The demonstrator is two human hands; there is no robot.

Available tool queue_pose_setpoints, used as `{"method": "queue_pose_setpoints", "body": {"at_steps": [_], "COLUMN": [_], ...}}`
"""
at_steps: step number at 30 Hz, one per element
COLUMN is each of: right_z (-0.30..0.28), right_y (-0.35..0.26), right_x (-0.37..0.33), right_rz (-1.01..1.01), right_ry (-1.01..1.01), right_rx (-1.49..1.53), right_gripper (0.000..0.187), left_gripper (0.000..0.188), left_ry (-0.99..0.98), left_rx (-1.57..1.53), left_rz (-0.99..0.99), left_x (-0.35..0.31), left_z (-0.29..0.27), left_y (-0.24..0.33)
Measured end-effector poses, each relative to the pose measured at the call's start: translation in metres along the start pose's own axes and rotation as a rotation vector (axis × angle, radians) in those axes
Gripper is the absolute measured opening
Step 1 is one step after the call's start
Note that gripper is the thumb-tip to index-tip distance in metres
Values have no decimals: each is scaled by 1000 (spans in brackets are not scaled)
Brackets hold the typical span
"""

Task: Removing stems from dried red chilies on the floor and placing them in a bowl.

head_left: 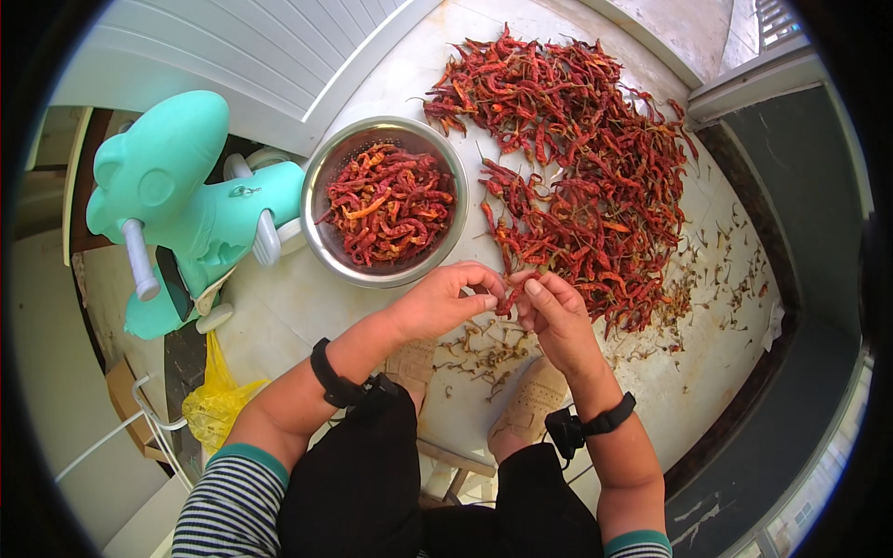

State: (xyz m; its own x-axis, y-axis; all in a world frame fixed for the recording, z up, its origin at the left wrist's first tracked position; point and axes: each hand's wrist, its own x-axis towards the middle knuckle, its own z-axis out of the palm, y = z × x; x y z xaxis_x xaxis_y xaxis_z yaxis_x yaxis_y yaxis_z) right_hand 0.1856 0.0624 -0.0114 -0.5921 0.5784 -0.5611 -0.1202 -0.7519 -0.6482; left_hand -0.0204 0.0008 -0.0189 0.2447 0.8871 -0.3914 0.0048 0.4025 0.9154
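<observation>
Between my two hands is a dried red chili pepper [510,298], held up in front of my knees. My left hand [451,299] pinches one side of it with thumb and fingers. On its other end, my right hand [556,319] is closed, thumb against forefinger. Just beyond both hands spreads a large heap of dried red chilies [595,186] on the light floor. To the left, a steel colander [314,219] holds more chilies [391,205]. Loose chili stems [484,353] lie scattered below my hands, between my shoes.
A turquoise ride-on toy [205,205] stands left of the colander, with a yellow plastic bag [219,400] nearer me. More stems [735,279] litter the floor at right, beside a dark grey panel [800,205]. A white panelled door [251,56] is at the upper left.
</observation>
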Motion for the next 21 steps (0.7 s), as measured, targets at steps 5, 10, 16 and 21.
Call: {"method": "queue_pose_setpoints", "body": {"at_steps": [5, 10, 16, 21], "right_z": [1, 7, 2, 1], "right_y": [4, 0, 0, -2], "right_x": [1, 0, 0, -1], "right_rz": [14, 5, -107, -88], "right_ry": [-7, 21, 182, 273], "right_rx": [167, 240, 336, 245], "right_gripper": [25, 25, 17, 13], "left_gripper": [19, 19, 24, 25], "left_ry": [-85, -37, -69, 60], "left_rx": [-384, -352, -387, -407], "left_rz": [-221, -167, -203, -248], "left_x": [-1, -2, 0, 1], "left_z": [3, 4, 3, 0], "left_y": [11, 15, 14, 6]}}
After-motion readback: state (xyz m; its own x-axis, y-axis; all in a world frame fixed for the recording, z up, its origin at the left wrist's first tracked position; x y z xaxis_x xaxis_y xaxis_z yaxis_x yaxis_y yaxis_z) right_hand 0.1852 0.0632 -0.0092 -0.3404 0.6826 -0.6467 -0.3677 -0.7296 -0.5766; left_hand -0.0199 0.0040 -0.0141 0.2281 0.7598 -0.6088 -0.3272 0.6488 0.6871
